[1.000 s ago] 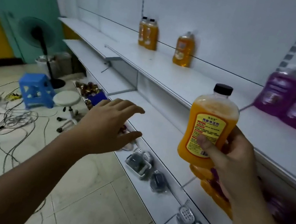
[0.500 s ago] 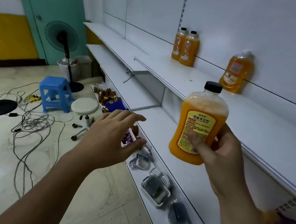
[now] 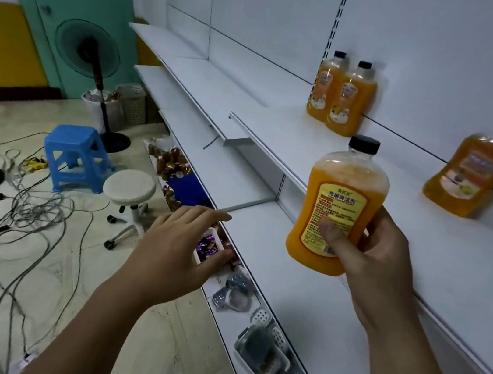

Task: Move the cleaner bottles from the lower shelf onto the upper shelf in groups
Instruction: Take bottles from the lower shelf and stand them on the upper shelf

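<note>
Four orange cleaner bottles [image 3: 336, 206] [image 3: 323, 89] [image 3: 349, 103] [image 3: 477, 176], two stools [image 3: 75, 158] [image 3: 129, 185], two bare hands [image 3: 177, 256] [image 3: 378, 258].

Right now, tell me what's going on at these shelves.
A person is moving cleaner up onto the shelves. Their right hand grips an orange bottle with a black cap, held upright in the air in front of the upper shelf and not yet set down. Their left hand is open, holds nothing and is stretched out lower down. On the upper shelf, two matching bottles stand side by side at the back wall, and a third bottle stands apart to their right.
</note>
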`<action>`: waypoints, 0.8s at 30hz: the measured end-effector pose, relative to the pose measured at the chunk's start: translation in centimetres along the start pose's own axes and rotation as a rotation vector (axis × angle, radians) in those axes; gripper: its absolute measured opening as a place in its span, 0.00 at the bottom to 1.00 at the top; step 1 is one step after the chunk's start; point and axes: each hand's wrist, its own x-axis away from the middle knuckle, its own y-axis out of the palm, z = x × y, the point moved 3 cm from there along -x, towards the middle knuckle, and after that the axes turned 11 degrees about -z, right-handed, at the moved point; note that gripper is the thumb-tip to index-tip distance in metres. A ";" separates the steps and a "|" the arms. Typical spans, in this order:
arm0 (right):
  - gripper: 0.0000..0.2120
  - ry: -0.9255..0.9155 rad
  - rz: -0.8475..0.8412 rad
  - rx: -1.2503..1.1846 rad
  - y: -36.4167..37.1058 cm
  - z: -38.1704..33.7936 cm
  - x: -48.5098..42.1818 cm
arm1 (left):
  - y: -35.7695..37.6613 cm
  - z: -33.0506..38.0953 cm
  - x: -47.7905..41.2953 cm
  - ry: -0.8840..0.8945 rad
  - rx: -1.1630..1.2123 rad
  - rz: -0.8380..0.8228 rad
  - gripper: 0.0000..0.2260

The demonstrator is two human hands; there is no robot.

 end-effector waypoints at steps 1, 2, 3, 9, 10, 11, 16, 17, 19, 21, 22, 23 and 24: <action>0.22 0.007 0.018 0.005 0.7 0.3 -1.2 | -0.1 -1.3 -1.4 0.024 0.008 -0.004 0.25; 0.22 0.014 0.043 0.006 1.5 0.6 -2.3 | -0.1 -2.7 -2.8 0.045 0.017 -0.012 0.25; 0.22 0.017 0.072 0.004 2.3 0.9 -3.5 | -0.3 -4.0 -4.3 0.068 0.027 -0.019 0.25; 0.25 0.023 0.285 -0.058 6.4 1.3 -9.9 | -1.8 -9.5 -13.1 0.293 0.062 -0.099 0.28; 0.25 0.024 0.318 -0.063 6.8 1.2 -10.5 | -2.1 -10.0 -14.4 0.327 0.065 -0.109 0.28; 0.27 0.020 0.353 -0.060 7.1 1.2 -11.0 | -2.4 -10.3 -15.6 0.360 0.075 -0.119 0.28; 0.27 0.005 0.496 0.027 6.7 0.2 -11.7 | -2.6 -9.6 -21.6 0.534 0.105 -0.146 0.25; 0.25 0.006 0.511 0.040 6.3 -0.1 -11.8 | -2.7 -9.0 -22.8 0.571 0.105 -0.133 0.24; 0.24 0.009 0.537 0.041 5.4 -0.6 -12.3 | -3.2 -7.7 -25.3 0.629 0.123 -0.090 0.23; 0.25 0.003 0.551 0.024 4.4 -0.9 -13.3 | -3.8 -6.7 -27.8 0.641 0.124 -0.040 0.23; 0.26 0.002 0.552 0.016 3.9 -0.9 -13.9 | -4.0 -6.4 -29.1 0.630 0.109 -0.026 0.24; 0.28 0.004 0.550 0.007 3.4 -0.9 -14.6 | -4.1 -6.1 -30.5 0.610 0.085 -0.023 0.25; 0.29 0.010 0.549 -0.006 2.9 -0.8 -15.4 | -4.1 -5.7 -31.9 0.585 0.056 -0.034 0.25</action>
